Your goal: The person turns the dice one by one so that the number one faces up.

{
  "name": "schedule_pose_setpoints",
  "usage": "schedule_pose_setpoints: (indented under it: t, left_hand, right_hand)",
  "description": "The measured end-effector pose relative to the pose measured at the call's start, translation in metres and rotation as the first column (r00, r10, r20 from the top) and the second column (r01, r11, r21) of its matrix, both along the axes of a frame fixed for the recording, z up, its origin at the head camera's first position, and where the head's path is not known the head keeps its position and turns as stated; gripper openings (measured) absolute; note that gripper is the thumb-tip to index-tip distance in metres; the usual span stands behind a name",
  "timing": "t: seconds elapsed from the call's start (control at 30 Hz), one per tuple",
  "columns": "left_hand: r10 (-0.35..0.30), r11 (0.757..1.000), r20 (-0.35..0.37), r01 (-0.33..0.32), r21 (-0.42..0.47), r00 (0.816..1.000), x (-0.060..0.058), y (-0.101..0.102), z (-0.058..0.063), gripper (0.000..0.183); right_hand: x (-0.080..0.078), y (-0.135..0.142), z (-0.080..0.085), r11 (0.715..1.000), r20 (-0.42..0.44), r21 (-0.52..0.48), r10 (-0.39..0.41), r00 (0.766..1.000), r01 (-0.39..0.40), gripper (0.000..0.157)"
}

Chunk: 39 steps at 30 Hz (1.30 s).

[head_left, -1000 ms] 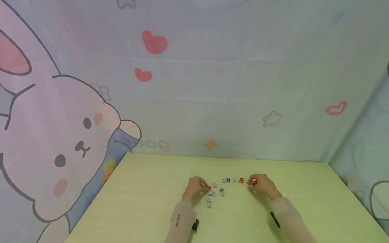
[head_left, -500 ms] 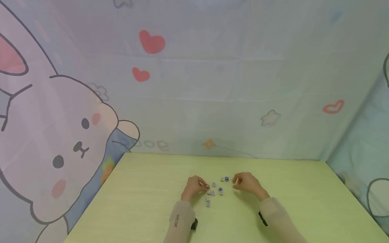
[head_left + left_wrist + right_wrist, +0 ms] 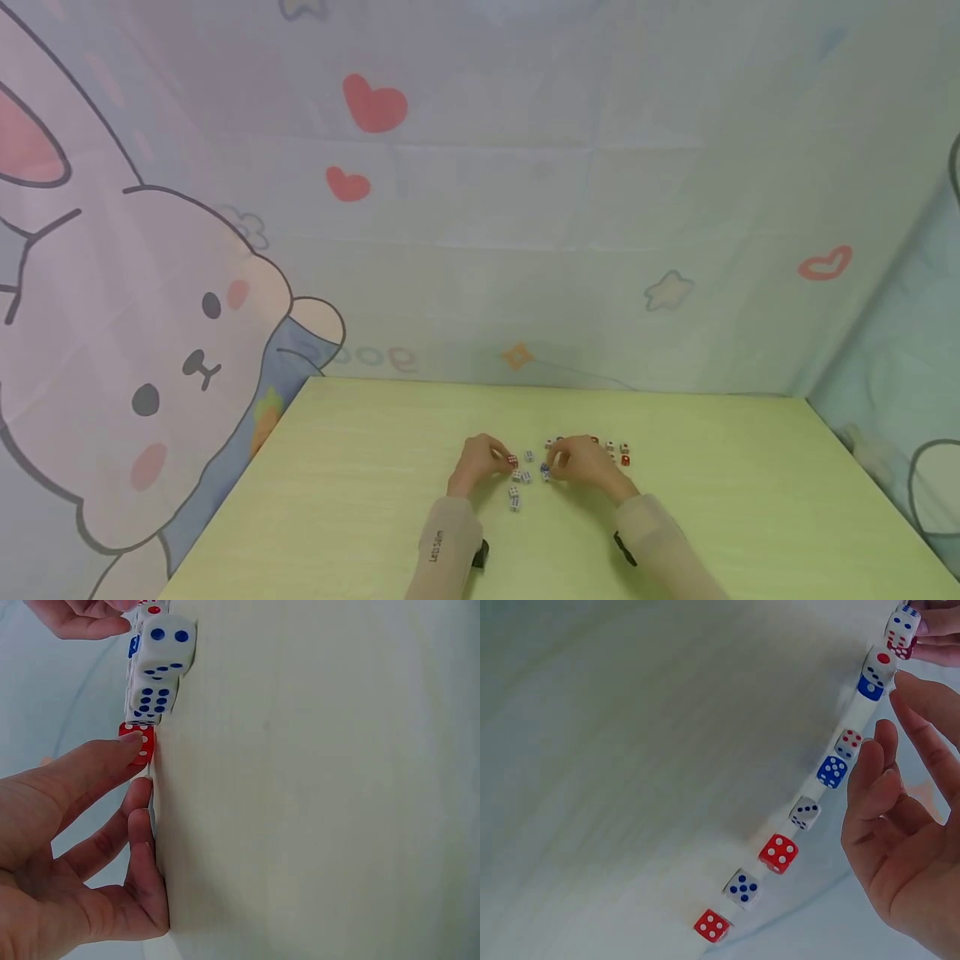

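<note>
Taking twelve o'clock as away from the person, the left hand (image 3: 478, 463) is leftmost on the pale yellow-green tabletop (image 3: 375, 467), thumb and finger pinching a small red cube die with white pips (image 3: 512, 460) at the hand's three o'clock. It looks like hard moulded plastic, so it should be very light, rigid and hard to break. Its rounded edges may be slick; opposite side faces, low down and with fingertips only, seem the surest hold.

From that red die, other small white cube dice lie close: one at about two o'clock (image 3: 528, 456), a pair between five and six, and another pair at six, the farther one (image 3: 514, 504) nearest the person. Packed this tightly, they could be nudged by a broad grasp.

At four o'clock a small blue cube die (image 3: 545, 468) sits against a white one. The right hand (image 3: 588, 461) reaches to it, fingers loosely bent, tips at or just beside it; no die shows between them, though contact is unclear.

From the right hand, more dice run from ten o'clock round to three, ending at a second red cube die (image 3: 626, 460), whose wider spacing should leave fingertips more room.
</note>
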<state>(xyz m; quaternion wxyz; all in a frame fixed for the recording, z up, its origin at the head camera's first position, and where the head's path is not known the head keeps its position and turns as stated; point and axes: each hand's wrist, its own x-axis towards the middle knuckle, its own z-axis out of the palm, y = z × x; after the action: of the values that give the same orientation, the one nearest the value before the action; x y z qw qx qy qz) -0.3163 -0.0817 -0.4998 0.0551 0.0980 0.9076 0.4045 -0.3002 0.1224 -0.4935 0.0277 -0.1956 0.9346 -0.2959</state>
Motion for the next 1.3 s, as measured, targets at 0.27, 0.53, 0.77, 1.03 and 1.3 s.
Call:
schedule_pose_setpoints:
  t: [0.27,0.53,0.77,1.03,1.3]
  left_hand:
    - [-0.001,1.0,-0.009,0.001,0.005,1.0,0.0,0.0,-0.002,0.014]
    - [-0.006,1.0,-0.008,0.006,0.008,1.0,0.002,0.0,-0.001,0.015]
    - [-0.012,1.0,-0.011,0.013,0.014,1.0,0.003,0.0,-0.001,0.016]
    - [-0.018,1.0,-0.017,0.018,0.009,1.0,0.0,-0.002,-0.001,0.015]
    - [-0.017,1.0,-0.015,0.017,0.003,1.0,-0.001,-0.001,-0.001,0.015]
  right_hand:
    - [0.0,-0.005,-0.009,1.0,0.031,-0.016,0.025,0.999,-0.024,0.012]
    - [0.001,-0.006,-0.011,0.999,0.005,0.023,0.025,1.0,-0.025,0.014]
    - [0.002,-0.004,-0.011,1.0,0.029,0.02,0.003,1.0,-0.004,0.012]
    - [0.003,-0.001,-0.005,1.0,0.076,-0.011,0.018,0.997,-0.017,0.009]
    - [0.003,0.0,-0.005,1.0,0.093,-0.014,0.005,0.996,-0.003,0.005]
